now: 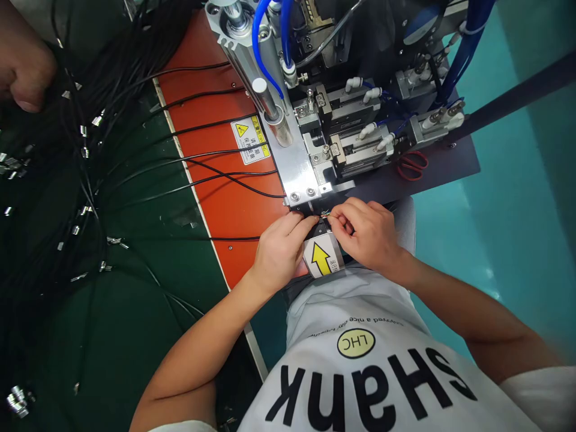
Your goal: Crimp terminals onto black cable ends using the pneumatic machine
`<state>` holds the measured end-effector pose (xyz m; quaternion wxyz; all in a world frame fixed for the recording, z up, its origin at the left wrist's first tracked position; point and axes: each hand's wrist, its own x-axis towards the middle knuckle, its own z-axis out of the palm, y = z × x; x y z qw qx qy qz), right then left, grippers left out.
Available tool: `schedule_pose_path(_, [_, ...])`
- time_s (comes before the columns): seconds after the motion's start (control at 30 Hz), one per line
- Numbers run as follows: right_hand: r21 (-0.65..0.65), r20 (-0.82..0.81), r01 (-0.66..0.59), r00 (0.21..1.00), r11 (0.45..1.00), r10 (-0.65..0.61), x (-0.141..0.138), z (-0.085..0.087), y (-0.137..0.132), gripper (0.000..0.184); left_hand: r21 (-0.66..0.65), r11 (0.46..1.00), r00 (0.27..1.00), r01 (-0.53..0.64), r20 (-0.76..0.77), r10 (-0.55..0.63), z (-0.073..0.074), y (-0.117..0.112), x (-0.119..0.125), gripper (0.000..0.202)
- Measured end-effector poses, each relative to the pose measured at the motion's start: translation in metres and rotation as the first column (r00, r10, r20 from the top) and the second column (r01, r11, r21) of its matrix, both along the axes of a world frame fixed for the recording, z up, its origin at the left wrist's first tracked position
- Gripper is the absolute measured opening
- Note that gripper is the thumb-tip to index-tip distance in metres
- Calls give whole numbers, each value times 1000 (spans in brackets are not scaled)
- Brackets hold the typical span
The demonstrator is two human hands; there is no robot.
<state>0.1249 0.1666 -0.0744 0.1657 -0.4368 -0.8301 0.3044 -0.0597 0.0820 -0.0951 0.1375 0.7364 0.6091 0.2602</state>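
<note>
Pinched at the near end of the machine, my left hand (pixel 281 249) grips a black cable (pixel 234 239) that runs in from the left. Thin coloured wires (pixel 324 214) fan out from the cable's end, between the two hands. My right hand (pixel 366 234) has its thumb and forefinger closed on these wires. Just below the fingertips is a machine part with a yellow arrow label (pixel 321 258). The metal plate (pixel 301 174) of the machine lies right beyond my hands.
Several black cables (pixel 207 129) cross the orange base (pixel 216 204) toward the machine. On the green mat (pixel 135 336) lie many cables with metal connectors (pixel 83 132). Red-handled scissors (pixel 411 165) rest on the dark plate. Another person's hand (pixel 27 66) is at upper left.
</note>
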Motion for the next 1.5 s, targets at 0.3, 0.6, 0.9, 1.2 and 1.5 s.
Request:
schedule_pose_path(0.3, [-449,-258,46,949,892,-179,9,-32,6,20,1,1000,1000,-2,11,2,1,0,0,30])
schedule_pose_path(0.6, [-456,-308,44,929,889,-204,9,-27,5,22,42,995,993,-86,-80,89,2,-1,2,23])
schedule_pose_path(0.9, [-844,-330,-63,844,533,-423,-7,-33,14,30,46,994,995,-101,-18,102,3,-9,1,28])
schedule_pose_path(1.2, [-859,-337,-73,826,507,-453,-7,-41,14,27,59,970,963,-236,-117,242,-1,-58,-12,44])
schedule_pose_path(1.5, [-822,-349,-61,840,567,-415,-3,-36,13,32,-104,979,945,-173,-299,136,5,-66,-28,60])
